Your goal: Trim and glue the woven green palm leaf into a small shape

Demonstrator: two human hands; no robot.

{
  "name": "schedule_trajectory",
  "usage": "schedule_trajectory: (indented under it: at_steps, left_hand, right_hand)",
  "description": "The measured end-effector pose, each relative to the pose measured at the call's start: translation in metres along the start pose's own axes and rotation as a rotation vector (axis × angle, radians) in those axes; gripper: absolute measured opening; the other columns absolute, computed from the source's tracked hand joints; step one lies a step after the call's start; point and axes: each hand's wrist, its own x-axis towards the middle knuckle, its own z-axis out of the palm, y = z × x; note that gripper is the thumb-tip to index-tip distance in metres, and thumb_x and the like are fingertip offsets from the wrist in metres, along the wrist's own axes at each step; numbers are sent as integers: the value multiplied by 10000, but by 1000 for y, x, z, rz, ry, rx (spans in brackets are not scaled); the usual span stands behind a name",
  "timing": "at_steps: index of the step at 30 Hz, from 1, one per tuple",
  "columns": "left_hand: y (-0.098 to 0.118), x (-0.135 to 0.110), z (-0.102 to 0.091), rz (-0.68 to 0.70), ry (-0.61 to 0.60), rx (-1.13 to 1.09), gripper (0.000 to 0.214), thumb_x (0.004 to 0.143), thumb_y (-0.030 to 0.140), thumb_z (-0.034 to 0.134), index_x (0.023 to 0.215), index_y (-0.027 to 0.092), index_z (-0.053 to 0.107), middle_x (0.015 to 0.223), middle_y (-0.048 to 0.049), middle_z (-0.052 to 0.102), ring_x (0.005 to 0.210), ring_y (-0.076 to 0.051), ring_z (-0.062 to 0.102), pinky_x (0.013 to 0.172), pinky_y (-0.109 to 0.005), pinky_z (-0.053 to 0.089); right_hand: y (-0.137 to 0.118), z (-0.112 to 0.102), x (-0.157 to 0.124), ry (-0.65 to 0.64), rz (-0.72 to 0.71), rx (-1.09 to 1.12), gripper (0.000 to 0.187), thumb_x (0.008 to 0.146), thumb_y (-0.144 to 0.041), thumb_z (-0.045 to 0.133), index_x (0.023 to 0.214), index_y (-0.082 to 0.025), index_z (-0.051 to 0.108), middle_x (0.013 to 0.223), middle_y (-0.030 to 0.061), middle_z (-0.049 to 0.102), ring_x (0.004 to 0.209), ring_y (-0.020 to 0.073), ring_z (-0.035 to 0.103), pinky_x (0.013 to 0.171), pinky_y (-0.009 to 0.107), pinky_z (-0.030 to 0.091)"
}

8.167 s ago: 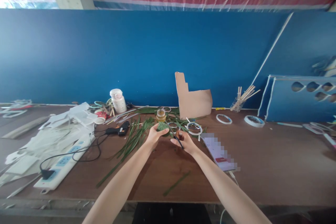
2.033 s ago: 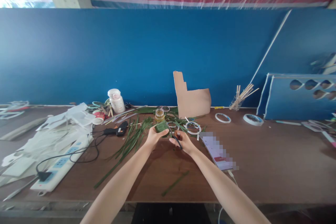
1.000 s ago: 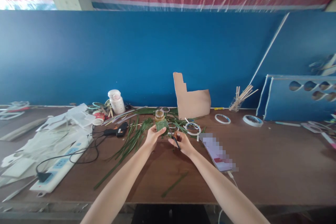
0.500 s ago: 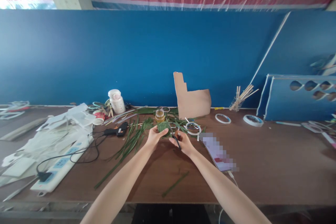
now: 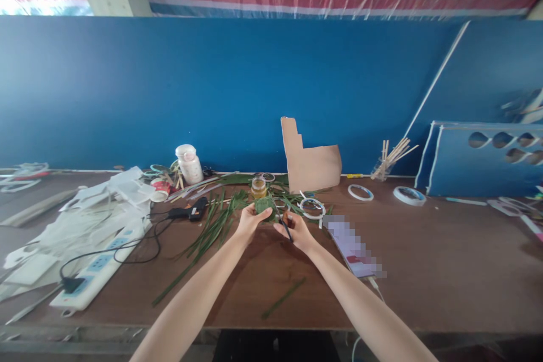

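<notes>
My left hand (image 5: 251, 219) is closed on a round green woven leaf piece (image 5: 264, 208), thumb lying across its front. Dark-handled scissors (image 5: 285, 226) are in my right hand (image 5: 297, 231), their blades pointing up at the right edge of the green piece. Whether the blades touch it I cannot tell. Just behind the piece stands a small glass jar (image 5: 258, 187) with amber contents. Long green leaf strips (image 5: 207, 232) lie to the left of my hands, and one short strip (image 5: 283, 297) lies nearer the table's front edge.
A glue gun (image 5: 190, 210), a power strip (image 5: 102, 268) with cables and white scraps (image 5: 114, 198) are on the left. A white bottle (image 5: 189, 164) and cut cardboard (image 5: 314, 164) stand at the back. Rightward are a phone (image 5: 352, 246), tape rolls (image 5: 409, 195) and sticks (image 5: 394, 157).
Both hands stay in nearly the same place, still holding the green piece and the scissors. The whole view has shifted very slightly.
</notes>
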Motion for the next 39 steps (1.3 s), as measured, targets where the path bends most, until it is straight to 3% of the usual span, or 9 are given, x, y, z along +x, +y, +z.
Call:
schedule_trajectory:
  at_steps: [7,16,30,39]
  left_hand:
    - [0,-4,3,-25,-51,14,331,497,286,838,724,113,670,701,-35,704,596,-127,612,604,-232,469]
    - [2,-6,5,-31,-43,37,352,495,307,836,738,111,673,724,-48,707,626,-151,625,625,-253,475]
    - [1,-6,3,-20,-74,-4,335,513,295,830,742,113,667,718,-49,706,622,-152,626,645,-264,477]
    - [4,-7,3,-12,-132,10,315,536,283,822,748,103,674,734,-53,707,629,-145,620,643,-255,467]
  right_hand:
    - [5,-1,0,-18,6,22,343,732,-412,632,630,-192,389,566,-52,413,529,92,395,516,231,309]
    - [4,-2,0,14,-18,-23,373,721,-373,641,602,-193,336,575,-63,318,539,78,312,511,224,262]
    - [-3,-2,0,-21,-18,4,399,716,-396,637,597,-197,313,575,-62,297,539,76,297,510,225,259]
    - [-1,-4,0,-45,8,64,322,731,-399,635,646,-183,412,592,-46,426,552,95,415,529,228,318]
